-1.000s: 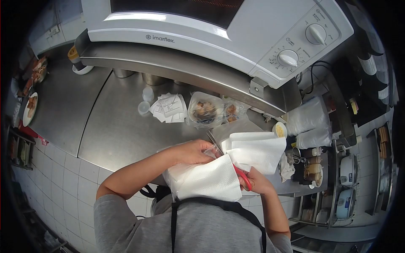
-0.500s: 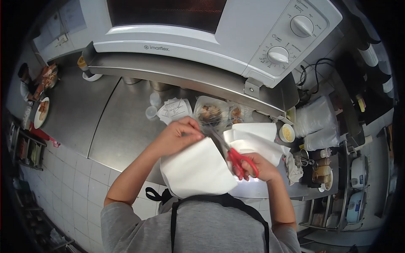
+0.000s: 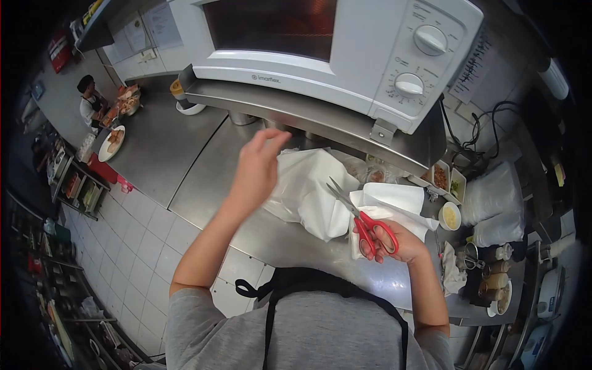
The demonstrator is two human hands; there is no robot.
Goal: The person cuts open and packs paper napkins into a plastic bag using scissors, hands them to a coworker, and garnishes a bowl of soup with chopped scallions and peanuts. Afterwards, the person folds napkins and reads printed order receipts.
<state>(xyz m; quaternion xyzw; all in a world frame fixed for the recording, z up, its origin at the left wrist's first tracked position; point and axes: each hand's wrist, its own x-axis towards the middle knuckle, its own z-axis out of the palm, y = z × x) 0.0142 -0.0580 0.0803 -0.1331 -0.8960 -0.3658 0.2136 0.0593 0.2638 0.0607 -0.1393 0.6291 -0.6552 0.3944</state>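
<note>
1. Our right hand (image 3: 402,244), on the right, has its fingers clamped on the red-handled scissors (image 3: 361,221), blades pointing far-left over the white paper sheet (image 3: 324,200).
2. Our left hand (image 3: 258,166) is raised near the shelf (image 3: 296,111); its fingers are blurred, so we cannot tell whether they meet.
3. Clear plastic (image 3: 280,200) shows at the sheet's left, above the tabletop (image 3: 364,283).
4. Bare blade tips could snag the sheet or nick our left hand, should either hand swing inward carelessly.
</note>
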